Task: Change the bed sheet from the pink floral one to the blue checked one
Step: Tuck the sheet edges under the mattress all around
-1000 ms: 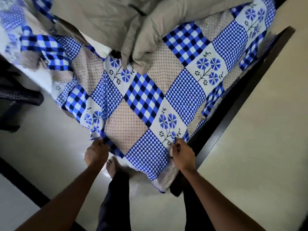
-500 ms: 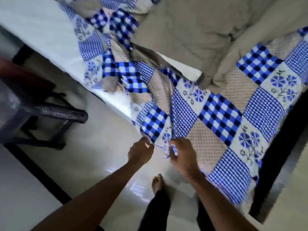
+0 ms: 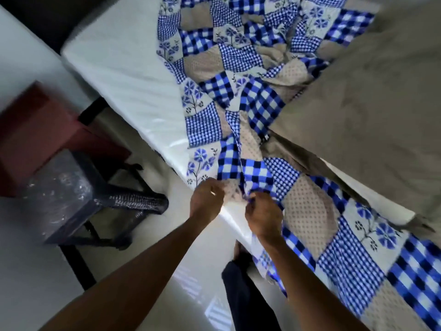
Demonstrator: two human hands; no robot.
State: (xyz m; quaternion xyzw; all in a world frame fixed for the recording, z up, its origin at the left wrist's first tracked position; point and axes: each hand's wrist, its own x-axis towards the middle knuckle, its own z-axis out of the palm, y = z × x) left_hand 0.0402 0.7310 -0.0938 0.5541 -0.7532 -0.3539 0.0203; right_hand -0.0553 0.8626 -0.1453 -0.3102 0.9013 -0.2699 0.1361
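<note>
- Two hands meet at the bunched edge of the blue checked sheet (image 3: 238,56), at the near side of the mattress (image 3: 124,75). The right hand (image 3: 263,217) has its fingers clenched round a gathered fold. The left hand (image 3: 207,199), just beside it, seems to pinch the hem too, though blur leaves that unsure.
- That sheet lies rumpled and skewed, leaving a broad strip of mattress bare, and a beige blanket (image 3: 370,115) weighs on its right part.
- Pulling against that weight could drag the blanket along or set the sheet crooked.
- Cloth hanging off the edge near the foot (image 3: 238,249) could get stepped on.
- No pink floral sheet is in view.
- No brand, label or writing is readable.
</note>
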